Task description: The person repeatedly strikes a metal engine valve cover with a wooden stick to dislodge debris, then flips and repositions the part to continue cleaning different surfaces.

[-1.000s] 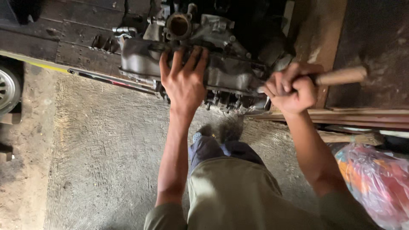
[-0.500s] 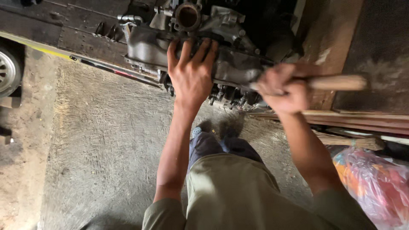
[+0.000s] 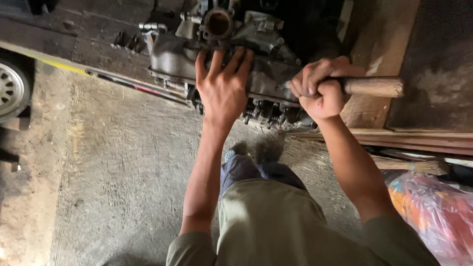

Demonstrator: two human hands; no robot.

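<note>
A grimy metal engine block (image 3: 172, 59) sits on a dark wooden surface above the concrete floor, a round port (image 3: 218, 23) on its top. My left hand (image 3: 224, 86) lies flat on the block's cover, fingers spread. My right hand (image 3: 320, 88) is wrapped around a wooden-handled tool (image 3: 374, 87), whose handle sticks out to the right. The tool's working end is hidden by my fist against the block's right side.
A car wheel (image 3: 11, 88) shows at the left edge. Wooden boards (image 3: 419, 138) run along the right. A colourful plastic bag (image 3: 433, 212) lies at lower right, beside a straw broom (image 3: 409, 165). My legs and a shoe (image 3: 230, 155) are below the block.
My right hand with the wooden handle has swung in towards the block and slightly down. My left hand stays pressed on the cover. The view shifted a little.
</note>
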